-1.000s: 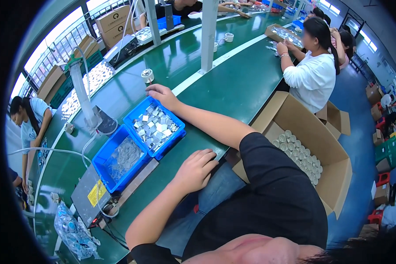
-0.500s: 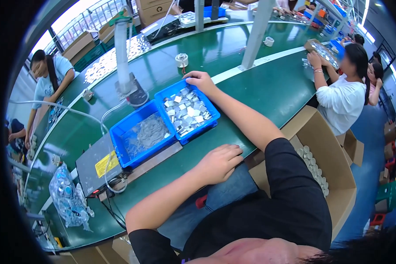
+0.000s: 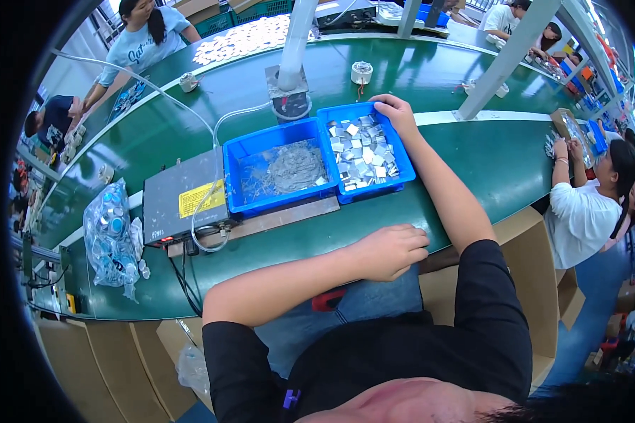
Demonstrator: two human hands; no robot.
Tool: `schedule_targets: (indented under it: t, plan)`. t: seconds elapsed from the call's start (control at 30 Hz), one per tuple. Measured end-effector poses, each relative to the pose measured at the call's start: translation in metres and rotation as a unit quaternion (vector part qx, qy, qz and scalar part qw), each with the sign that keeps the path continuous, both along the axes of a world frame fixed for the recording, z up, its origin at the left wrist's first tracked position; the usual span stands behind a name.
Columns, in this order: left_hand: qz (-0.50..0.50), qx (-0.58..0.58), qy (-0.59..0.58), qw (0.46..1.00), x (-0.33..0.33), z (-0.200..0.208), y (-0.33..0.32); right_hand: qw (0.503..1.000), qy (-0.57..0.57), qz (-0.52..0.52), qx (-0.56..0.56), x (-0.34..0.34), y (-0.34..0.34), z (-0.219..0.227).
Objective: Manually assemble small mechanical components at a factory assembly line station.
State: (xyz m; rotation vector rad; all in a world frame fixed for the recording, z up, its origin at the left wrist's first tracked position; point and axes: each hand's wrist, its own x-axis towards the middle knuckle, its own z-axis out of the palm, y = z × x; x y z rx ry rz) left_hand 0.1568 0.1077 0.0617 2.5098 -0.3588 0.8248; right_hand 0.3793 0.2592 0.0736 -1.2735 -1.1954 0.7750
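Observation:
My right hand (image 3: 396,116) curls over the far right corner of a blue bin (image 3: 405,185) that holds many small silvery square plates (image 3: 365,155). My left hand (image 3: 394,252) lies palm down by the near table edge, its fingers loosely stretched and holding nothing visible. To the left, touching the first bin, stands a second blue bin (image 3: 243,204) with a heap of grey stringy material (image 3: 295,168). A wooden strip (image 3: 289,224) runs beneath the bins' near side.
A grey box-shaped device (image 3: 169,190) with cables and a clear hose stands left of the bins. A bag of blue-and-clear parts (image 3: 113,233) lies farther left. Behind the bins rise a tube on a stand (image 3: 289,92) and a white motor-like part (image 3: 361,72). Co-workers sit along the table.
The view has swung, so the table and bins appear turned and shifted to the right. My right hand stays at the bin's corner, and my left hand stays near the table edge.

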Motion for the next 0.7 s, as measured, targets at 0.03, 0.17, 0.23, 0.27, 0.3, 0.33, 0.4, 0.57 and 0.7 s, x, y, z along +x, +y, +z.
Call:
schedule_targets:
  t: [0.03, 0.17, 0.23, 0.27, 0.3, 0.33, 0.4, 0.57, 0.7]
  plan:
    - [0.000, 0.000, -0.001, 1.000, 0.0003, 0.0000, 0.0003, 1.000, -0.001, 0.000, 0.000, 0.0002, 0.0002, 0.0004]
    - [0.000, -0.004, 0.003, 1.000, 0.0014, -0.0003, -0.0008, 1.000, -0.008, 0.004, 0.004, 0.0004, -0.0006, 0.0009]
    - [-0.001, 0.000, 0.001, 1.000, 0.0017, 0.0011, -0.0002, 1.000, -0.005, 0.002, 0.006, 0.0006, -0.0005, 0.0016]
    - [-0.001, 0.001, -0.001, 1.000, 0.0015, 0.0016, -0.0003, 1.000, -0.002, 0.001, 0.006, 0.0004, -0.0010, 0.0015]
    - [-0.001, 0.001, -0.003, 1.000, 0.0013, 0.0021, -0.0003, 1.000, 0.002, 0.001, 0.006, 0.0002, -0.0014, 0.0014]
    - [-0.001, 0.002, -0.006, 1.000, 0.0013, 0.0027, 0.0001, 1.000, 0.005, 0.000, 0.006, 0.0002, -0.0012, 0.0016]
    - [-0.002, 0.004, -0.005, 1.000, 0.0007, 0.0039, 0.0000, 1.000, 0.004, 0.001, 0.007, 0.0003, -0.0007, 0.0011]
    - [0.002, 0.010, 0.007, 1.000, 0.0006, 0.0052, 0.0010, 1.000, 0.011, 0.009, 0.008, 0.0006, 0.0006, 0.0013]
    - [0.001, 0.014, 0.016, 1.000, 0.0008, 0.0036, 0.0011, 1.000, 0.017, 0.008, 0.009, -0.0005, -0.0013, 0.0022]
